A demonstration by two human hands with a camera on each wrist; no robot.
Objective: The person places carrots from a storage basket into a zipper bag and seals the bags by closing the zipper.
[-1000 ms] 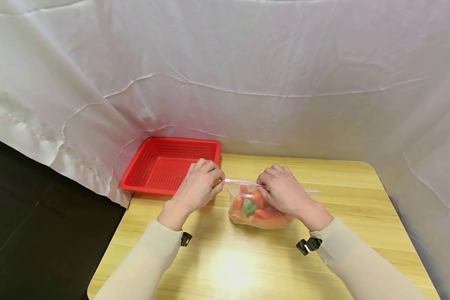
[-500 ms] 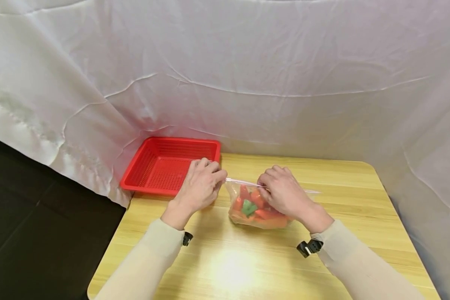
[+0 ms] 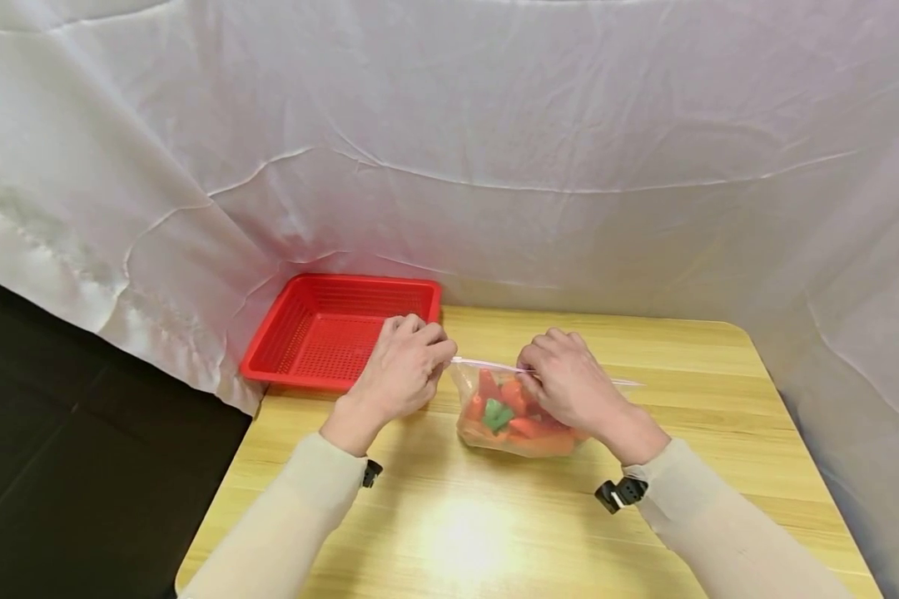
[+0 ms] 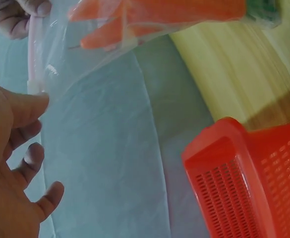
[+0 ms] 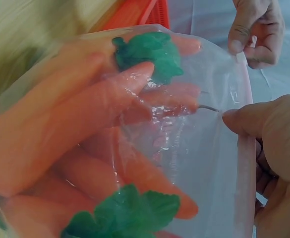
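A clear zip bag (image 3: 511, 420) holding several orange carrots with green tops (image 5: 85, 129) stands on the wooden table (image 3: 494, 532). My left hand (image 3: 408, 366) pinches the left end of the bag's zip strip (image 4: 33, 54). My right hand (image 3: 562, 378) pinches the strip further right, thumb on the seal (image 5: 244, 148). In the right wrist view the carrots press against the plastic and my left hand (image 5: 256, 29) shows at the top. The strip's right end (image 3: 622, 382) sticks out past my right hand.
A red slotted basket (image 3: 330, 329) sits at the table's far left corner, just behind my left hand, with nothing in it. White cloth (image 3: 494, 166) hangs behind and to the right. The table's left edge drops to a dark floor (image 3: 82, 433).
My left hand has crept slightly right along the strip's end. My right hand has shifted a little too. The bag stays in place.
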